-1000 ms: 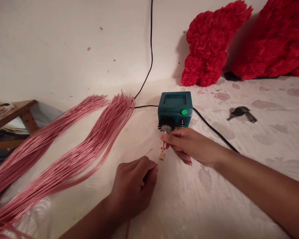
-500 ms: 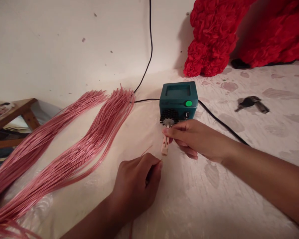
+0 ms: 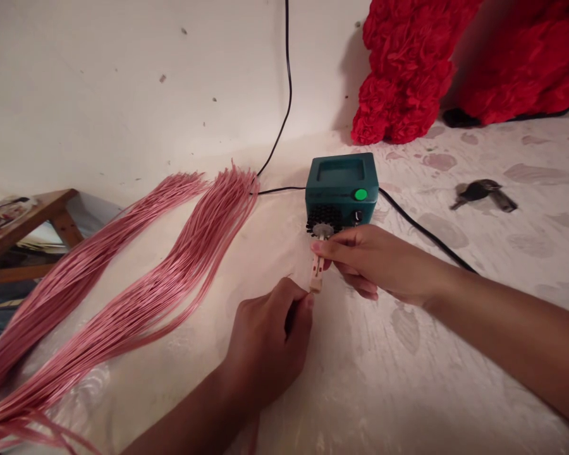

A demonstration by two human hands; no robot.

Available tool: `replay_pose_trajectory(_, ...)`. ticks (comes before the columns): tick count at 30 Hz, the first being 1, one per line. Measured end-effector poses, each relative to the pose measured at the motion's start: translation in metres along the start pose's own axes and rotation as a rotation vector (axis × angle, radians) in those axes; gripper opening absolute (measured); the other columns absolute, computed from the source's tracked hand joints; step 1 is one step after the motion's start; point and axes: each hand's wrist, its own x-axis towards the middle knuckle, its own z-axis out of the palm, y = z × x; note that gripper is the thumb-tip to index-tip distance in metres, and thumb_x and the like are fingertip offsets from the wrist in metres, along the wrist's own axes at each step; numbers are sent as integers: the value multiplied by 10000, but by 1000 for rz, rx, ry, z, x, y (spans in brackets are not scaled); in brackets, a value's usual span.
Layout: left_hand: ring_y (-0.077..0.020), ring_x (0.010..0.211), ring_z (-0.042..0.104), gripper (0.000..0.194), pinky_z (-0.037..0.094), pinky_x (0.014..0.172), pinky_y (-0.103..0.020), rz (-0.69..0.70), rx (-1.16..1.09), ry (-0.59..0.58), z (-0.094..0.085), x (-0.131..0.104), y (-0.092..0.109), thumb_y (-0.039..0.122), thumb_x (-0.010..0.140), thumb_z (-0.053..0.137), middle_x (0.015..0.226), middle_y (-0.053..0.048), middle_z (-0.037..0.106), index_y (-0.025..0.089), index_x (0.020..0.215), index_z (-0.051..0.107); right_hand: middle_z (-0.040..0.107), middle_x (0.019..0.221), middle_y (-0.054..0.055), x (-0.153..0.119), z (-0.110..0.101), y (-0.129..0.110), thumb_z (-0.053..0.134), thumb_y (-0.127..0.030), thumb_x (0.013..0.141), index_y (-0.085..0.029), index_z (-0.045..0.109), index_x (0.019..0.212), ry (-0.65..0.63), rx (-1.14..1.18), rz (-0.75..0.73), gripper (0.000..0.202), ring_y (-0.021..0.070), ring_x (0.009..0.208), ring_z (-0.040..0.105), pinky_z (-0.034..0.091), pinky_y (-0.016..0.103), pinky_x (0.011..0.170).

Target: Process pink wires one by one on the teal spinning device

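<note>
My left hand (image 3: pixel 271 341) is closed in a pinch on a thin pink strand (image 3: pixel 255 433), which trails out below the wrist. Its fingertips sit right at the near end of a small pale plastic holder (image 3: pixel 317 278). My right hand (image 3: pixel 367 262) grips that holder from the right, between thumb and fingers. The holder's far end meets a grey disc on the front of a small teal machine (image 3: pixel 342 183), with a ring of black bristle-like bits (image 3: pixel 323 218) around the disc. Whether the strand enters the holder is too small to tell.
Two long bundles of pink strands (image 3: pixel 171 259) lie to the left. Black cables (image 3: pixel 427 230) run from both sides of the machine. Keys (image 3: pixel 483 193) lie at the right, red rosette-covered objects (image 3: pixel 403 69) stand behind, and a wooden frame (image 3: pixel 28 221) is at far left.
My left hand has moved slightly up and right, bringing its fingertips to the holder's near end. My right hand keeps its grip, and the view has shifted a little.
</note>
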Motion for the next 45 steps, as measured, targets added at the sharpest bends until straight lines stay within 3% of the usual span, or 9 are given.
replay_pose_trajectory(12, -80, 427, 419, 146, 278, 466, -213, -78, -21, -50, 2, 3, 5, 187, 910, 501, 528, 84, 469, 196, 764, 497, 349, 354, -82, 0, 1, 1, 650, -536, 846, -189, 609, 669, 40, -43, -9, 393, 80, 294, 358, 287, 211, 330)
replay_pose_trajectory(26, -105, 453, 397, 183, 248, 495, -249, -142, 21, -101, 4, 3, 9, 232, 944, 443, 554, 69, 470, 207, 763, 467, 352, 354, -85, 1, 2, 4, 650, -547, 845, -183, 601, 664, 32, -14, -30, 410, 78, 287, 353, 289, 212, 320)
replay_pose_trajectory(32, -120, 486, 399, 229, 234, 499, -249, -339, -59, -163, -1, 6, 19, 265, 943, 430, 532, 73, 432, 215, 721, 449, 314, 341, -103, 0, 3, 2, 623, -492, 886, -170, 616, 700, 25, -2, -53, 372, 75, 278, 339, 299, 212, 322)
replay_pose_trajectory(36, -123, 514, 422, 228, 265, 510, -239, -407, -92, -139, -1, 3, 25, 277, 950, 417, 556, 67, 450, 214, 738, 470, 309, 351, -109, -2, 3, 0, 620, -500, 890, -171, 588, 683, 6, 9, -49, 390, 73, 278, 341, 300, 212, 320)
replay_pose_trajectory(41, -127, 534, 455, 214, 276, 515, -236, -420, -96, -94, 5, -1, 25, 281, 952, 421, 583, 61, 497, 215, 760, 487, 350, 322, -83, -5, 4, -6, 580, -533, 909, -209, 453, 539, -43, 13, 0, 508, 72, 279, 317, 329, 215, 319)
replay_pose_trajectory(45, -127, 545, 486, 196, 303, 520, -232, -417, -121, -51, 7, -2, 25, 272, 947, 438, 601, 57, 541, 213, 784, 528, 377, 316, -70, -5, 2, -7, 584, -573, 891, -212, 433, 516, -65, 2, 17, 542, 71, 278, 335, 332, 207, 317)
